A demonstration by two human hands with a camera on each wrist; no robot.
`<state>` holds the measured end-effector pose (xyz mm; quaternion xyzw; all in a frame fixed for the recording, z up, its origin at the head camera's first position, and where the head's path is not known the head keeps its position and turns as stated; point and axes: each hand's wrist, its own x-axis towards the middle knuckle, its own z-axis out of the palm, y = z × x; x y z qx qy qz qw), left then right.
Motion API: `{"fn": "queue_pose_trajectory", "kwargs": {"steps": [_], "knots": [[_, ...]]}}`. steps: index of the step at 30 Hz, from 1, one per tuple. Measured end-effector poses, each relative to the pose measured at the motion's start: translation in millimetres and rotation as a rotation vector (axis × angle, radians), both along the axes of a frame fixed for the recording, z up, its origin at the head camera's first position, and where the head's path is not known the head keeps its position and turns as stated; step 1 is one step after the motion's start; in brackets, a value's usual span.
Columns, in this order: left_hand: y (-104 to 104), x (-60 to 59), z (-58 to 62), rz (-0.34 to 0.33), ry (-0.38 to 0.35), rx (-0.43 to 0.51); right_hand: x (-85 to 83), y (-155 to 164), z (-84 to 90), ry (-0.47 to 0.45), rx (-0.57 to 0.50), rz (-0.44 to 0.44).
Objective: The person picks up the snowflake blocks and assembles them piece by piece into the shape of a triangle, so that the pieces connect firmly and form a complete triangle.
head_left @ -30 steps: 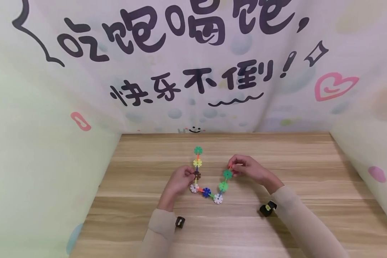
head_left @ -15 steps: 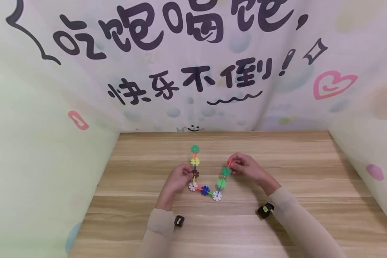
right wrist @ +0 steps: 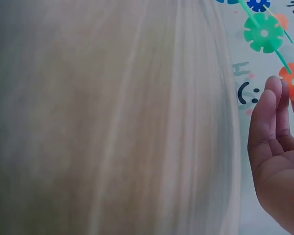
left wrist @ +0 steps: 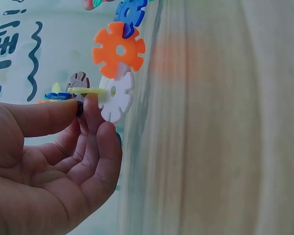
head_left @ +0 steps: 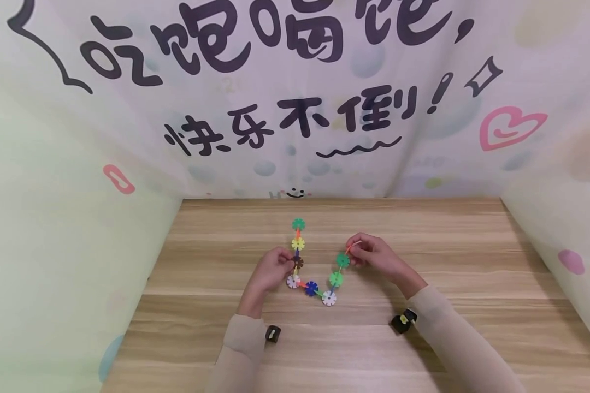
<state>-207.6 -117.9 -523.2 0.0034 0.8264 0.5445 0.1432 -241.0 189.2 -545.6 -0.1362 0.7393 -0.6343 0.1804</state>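
A chain of interlocking snowflake discs forms a U between my hands. My left hand (head_left: 271, 270) pinches the brown disc (head_left: 299, 262) with thumb and fingertips on the left side. Past it the chain runs up through a yellow disc (head_left: 298, 244) to a green end disc (head_left: 298, 224). At the bottom are a white disc (left wrist: 118, 98), an orange disc (left wrist: 108, 49), a blue disc (head_left: 311, 288) and another white disc (head_left: 329, 298). On the right side, my right hand (head_left: 372, 252) pinches an orange disc (right wrist: 289, 76) beside a green disc (right wrist: 264, 33).
All this is over a wood-grain table (head_left: 334, 349). Behind it stands a pale printed backdrop (head_left: 255, 180), with pale side walls (head_left: 54, 245) left and right. Small black wrist devices (head_left: 272, 334) show at both sleeves.
The head view has shifted slightly. Both hands keep their grips on the chain, which holds nearly the same U shape.
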Motion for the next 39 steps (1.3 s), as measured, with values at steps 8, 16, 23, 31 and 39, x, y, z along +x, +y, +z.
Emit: {"fn": "queue_pose_trajectory", "kwargs": {"steps": [8, 16, 23, 31, 39], "knots": [[1, -0.8, 0.9, 0.003, 0.010, -0.018, 2.1, 0, 1.4, -0.048, -0.044, 0.037], [3, -4.4, 1.2, -0.006, 0.016, -0.077, 2.7, 1, -2.1, -0.092, -0.105, 0.048], [6, -7.4, 0.9, -0.028, 0.066, -0.188, 4.6, 0, -5.7, -0.140, -0.121, 0.054], [10, -8.8, -1.4, -0.030, 0.073, -0.282, 6.7, 0, -8.7, -0.139, -0.162, 0.065], [16, -4.9, 3.2, -0.035, 0.168, -0.472, 8.8, -1, -6.6, -0.165, -0.166, 0.083]]}}
